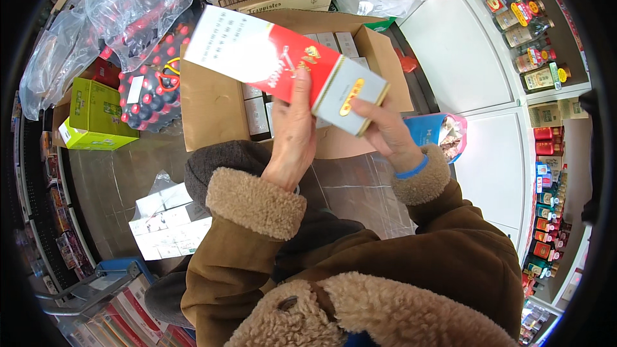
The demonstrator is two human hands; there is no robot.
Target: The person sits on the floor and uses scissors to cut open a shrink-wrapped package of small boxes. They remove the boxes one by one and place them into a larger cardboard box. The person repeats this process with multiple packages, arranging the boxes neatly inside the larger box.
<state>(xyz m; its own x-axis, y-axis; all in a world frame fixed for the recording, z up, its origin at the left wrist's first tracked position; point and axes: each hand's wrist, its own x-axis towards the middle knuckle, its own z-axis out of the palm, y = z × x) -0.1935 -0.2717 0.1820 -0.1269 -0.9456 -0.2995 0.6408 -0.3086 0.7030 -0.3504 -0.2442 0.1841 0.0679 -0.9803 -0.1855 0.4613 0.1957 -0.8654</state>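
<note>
A tall white, red and silver carton [255,50] with gold lettering lies tilted across both my hands. My left hand [295,132] grips its lower long side, the thumb laid over the red part. At the silver end, my right hand [388,130] clasps the corner with the thumb on the face. Below the carton stands an open cardboard box [212,108], flaps spread outward. Inside it are several small white boxes [347,44], some hidden by the carton and my hands.
Left of the box stand shrink-wrapped dark bottles [159,101] with orange-handled scissors [168,76] on top, and a green box [99,115]. White packages [168,226] lie on the floor by my leg. A cart [120,282] is lower left. Shelves of bottles [532,60] line the right.
</note>
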